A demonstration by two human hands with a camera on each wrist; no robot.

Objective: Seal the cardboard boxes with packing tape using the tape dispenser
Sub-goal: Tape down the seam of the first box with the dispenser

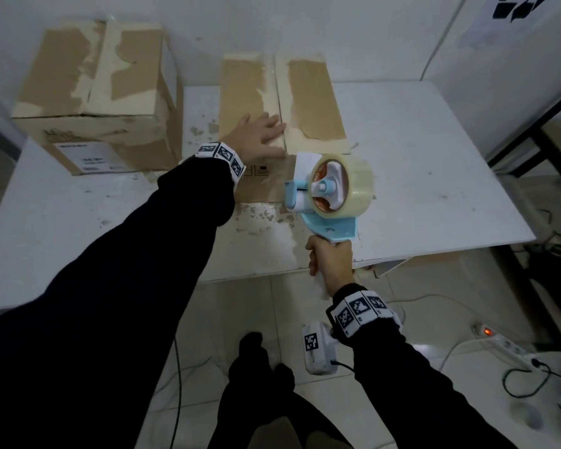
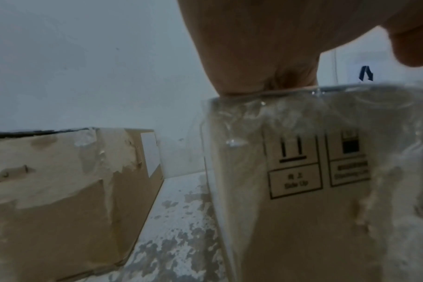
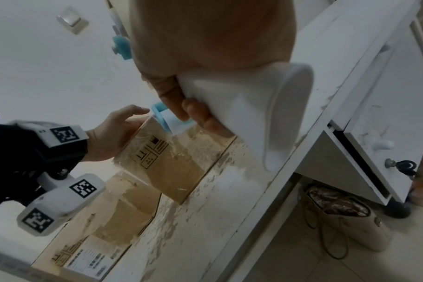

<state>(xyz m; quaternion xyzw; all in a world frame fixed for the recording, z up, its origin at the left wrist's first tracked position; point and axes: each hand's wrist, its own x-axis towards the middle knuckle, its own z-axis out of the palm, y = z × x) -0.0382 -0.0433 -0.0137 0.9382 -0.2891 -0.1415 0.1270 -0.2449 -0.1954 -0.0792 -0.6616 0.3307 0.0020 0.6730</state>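
White table (image 1: 434, 163): my left hand (image 1: 259, 134) lies flat, fingers straight, on the near box (image 1: 311, 102). My right hand (image 1: 331, 260) grips the tape dispenser (image 1: 327, 192) handle; its front apparently meets the box's edge.

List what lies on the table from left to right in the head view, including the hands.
Larger cardboard box → left hand, flat on the smaller cardboard box → tape dispenser, gripped from below by the right hand → bare white table.

Second box (image 1: 94, 92) blocks left; table (image 1: 434, 176) right side free.
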